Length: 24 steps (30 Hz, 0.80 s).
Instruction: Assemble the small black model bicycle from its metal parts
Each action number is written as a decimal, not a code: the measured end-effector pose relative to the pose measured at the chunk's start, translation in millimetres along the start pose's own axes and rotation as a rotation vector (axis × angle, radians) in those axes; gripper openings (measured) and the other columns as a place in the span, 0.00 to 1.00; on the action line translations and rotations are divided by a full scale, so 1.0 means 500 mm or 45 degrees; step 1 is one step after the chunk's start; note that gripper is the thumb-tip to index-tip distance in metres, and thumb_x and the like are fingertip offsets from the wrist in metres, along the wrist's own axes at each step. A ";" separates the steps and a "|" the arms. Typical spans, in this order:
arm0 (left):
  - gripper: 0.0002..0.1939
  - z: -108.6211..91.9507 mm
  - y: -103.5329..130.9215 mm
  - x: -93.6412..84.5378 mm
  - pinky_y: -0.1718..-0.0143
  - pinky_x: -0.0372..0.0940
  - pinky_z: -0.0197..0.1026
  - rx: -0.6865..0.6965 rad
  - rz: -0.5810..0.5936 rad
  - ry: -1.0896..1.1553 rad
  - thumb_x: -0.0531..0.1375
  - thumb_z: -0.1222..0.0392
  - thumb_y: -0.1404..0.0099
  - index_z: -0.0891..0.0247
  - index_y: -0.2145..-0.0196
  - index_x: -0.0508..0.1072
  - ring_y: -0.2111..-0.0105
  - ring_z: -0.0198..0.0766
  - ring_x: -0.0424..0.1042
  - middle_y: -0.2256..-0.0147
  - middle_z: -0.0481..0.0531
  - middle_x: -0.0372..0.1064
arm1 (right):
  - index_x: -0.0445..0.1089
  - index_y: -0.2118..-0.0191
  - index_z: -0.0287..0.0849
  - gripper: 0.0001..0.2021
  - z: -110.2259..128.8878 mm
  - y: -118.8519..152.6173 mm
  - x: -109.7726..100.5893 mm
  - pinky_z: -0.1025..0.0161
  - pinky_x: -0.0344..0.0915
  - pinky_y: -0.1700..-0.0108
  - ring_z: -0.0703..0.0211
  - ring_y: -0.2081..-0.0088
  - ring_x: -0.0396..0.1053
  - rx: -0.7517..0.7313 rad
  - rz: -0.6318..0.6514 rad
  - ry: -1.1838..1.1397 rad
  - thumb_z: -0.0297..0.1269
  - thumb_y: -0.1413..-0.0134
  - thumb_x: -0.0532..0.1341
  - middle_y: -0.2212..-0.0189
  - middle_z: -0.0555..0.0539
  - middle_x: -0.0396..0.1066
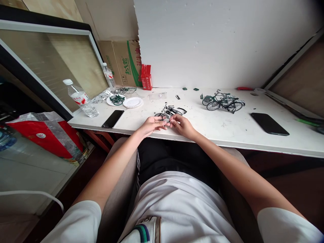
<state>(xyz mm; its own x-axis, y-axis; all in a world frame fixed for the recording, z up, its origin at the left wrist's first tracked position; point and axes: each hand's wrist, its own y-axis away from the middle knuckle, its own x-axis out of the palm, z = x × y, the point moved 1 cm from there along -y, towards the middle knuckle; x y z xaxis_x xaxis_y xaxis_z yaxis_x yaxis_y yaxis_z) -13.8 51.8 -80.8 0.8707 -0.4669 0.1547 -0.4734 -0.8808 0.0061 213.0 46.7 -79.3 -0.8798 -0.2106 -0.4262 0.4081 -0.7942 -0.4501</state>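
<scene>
My left hand and my right hand meet over the front edge of the white table. Thumb and fingers of each are pinched together, with a tiny dark part between the fingertips, too small to name. Just beyond them lies a partly built black model bicycle, its wheel and frame showing above my fingers. Farther right stand assembled model bicycles, side by side on their wheels. Green model parts lie on a white plate to the left.
Left on the table are a black phone, stacked white plates and a water bottle. Another dark phone lies right. A red box and a cardboard box stand at the back. Small loose parts are scattered about.
</scene>
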 end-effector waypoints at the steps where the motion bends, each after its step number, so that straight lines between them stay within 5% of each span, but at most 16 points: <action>1: 0.30 0.000 0.000 0.000 0.65 0.61 0.37 0.002 0.000 -0.003 0.77 0.47 0.40 0.66 0.45 0.80 0.62 0.40 0.82 0.51 0.67 0.83 | 0.68 0.56 0.45 0.22 0.001 0.000 0.000 0.54 0.72 0.56 0.52 0.63 0.74 -0.003 0.004 -0.003 0.62 0.29 0.58 0.66 0.45 0.76; 24: 0.28 -0.004 0.003 0.006 0.64 0.63 0.37 -0.019 -0.051 0.010 0.76 0.46 0.39 0.66 0.48 0.81 0.64 0.39 0.82 0.52 0.67 0.83 | 0.66 0.52 0.46 0.18 -0.013 0.008 0.003 0.56 0.69 0.59 0.55 0.68 0.73 0.005 0.077 0.081 0.57 0.24 0.53 0.69 0.48 0.76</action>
<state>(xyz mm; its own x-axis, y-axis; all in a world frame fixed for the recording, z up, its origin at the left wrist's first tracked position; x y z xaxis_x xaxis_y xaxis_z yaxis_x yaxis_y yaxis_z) -12.2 49.3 -78.5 0.8878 -0.4308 0.1620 -0.4404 -0.8974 0.0272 214.8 47.0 -86.9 -0.8363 -0.2216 -0.5015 0.4588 -0.7836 -0.4190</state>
